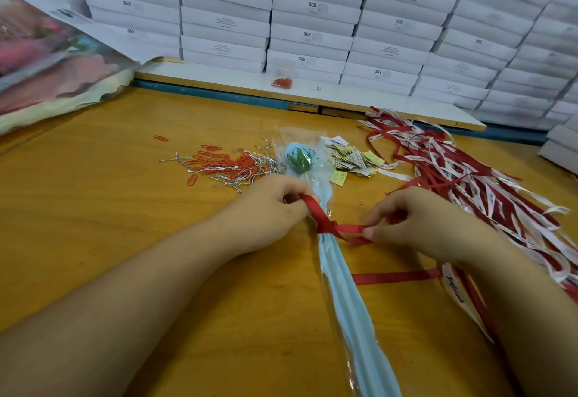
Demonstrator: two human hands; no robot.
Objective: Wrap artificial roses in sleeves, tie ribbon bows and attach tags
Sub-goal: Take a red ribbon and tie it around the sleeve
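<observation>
While our left grip (269,209) pinches the flat red ribbon (325,224), our right grip (419,224) pinches its loop, knotted round the pleated pale-blue sleeve (344,296) on the wooden surface (125,209).

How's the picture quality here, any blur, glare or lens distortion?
Head view: the wide-angle lens bows the boxes, which lean at the right; the bag at far left is blurred; the left hand, right hand and ribbon are fairly sharp; faint glare streaks the sleeve near the bottom edge; light is even, shadows soft.
</observation>
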